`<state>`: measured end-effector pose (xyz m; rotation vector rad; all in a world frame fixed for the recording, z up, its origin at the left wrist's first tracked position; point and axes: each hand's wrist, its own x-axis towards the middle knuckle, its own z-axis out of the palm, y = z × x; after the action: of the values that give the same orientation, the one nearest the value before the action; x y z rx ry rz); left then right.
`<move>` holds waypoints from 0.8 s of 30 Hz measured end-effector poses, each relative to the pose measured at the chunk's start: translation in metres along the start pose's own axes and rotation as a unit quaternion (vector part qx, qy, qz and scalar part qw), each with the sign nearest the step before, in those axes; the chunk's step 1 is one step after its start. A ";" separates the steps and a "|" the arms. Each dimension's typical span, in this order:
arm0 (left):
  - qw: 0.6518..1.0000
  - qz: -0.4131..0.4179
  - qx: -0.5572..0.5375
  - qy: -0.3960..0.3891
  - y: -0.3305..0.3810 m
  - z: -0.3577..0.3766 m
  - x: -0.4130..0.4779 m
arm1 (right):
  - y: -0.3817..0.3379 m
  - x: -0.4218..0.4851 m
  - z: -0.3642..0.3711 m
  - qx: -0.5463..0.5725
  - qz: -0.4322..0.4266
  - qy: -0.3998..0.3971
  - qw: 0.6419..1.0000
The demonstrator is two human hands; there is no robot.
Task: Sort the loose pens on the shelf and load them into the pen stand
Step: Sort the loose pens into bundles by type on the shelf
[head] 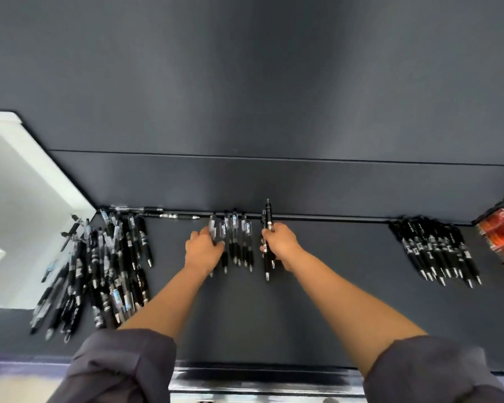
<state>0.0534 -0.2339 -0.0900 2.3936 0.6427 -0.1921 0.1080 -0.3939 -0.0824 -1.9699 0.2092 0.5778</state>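
Dark shelf point(332, 286), gripped pen point(269, 218) tip nearward

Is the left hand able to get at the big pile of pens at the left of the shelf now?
Probably yes. The left hand touches the small middle group of pens, and the big pile lies just beside it on the shelf, with nothing standing between them.

Black pens form left heap point(99, 271), middle row point(237, 237), right row point(440, 251) and a held pair point(268, 222).
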 end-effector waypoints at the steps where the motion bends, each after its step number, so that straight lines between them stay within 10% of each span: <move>1: 1.000 0.010 0.008 -0.007 0.003 0.003 0.000 | 0.000 -0.001 0.003 0.013 -0.001 -0.007 1.000; 13: 0.991 0.072 0.106 -0.030 0.015 0.010 0.007 | -0.011 -0.003 0.022 0.015 -0.004 -0.018 1.000; 24: 0.989 0.066 0.129 -0.029 0.005 0.001 0.008 | -0.006 -0.006 -0.001 -0.220 0.042 0.042 0.974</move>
<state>0.0625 -0.2346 -0.0900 2.6575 0.4517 -0.3038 0.1052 -0.3923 -0.0742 -2.4282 0.2325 0.6370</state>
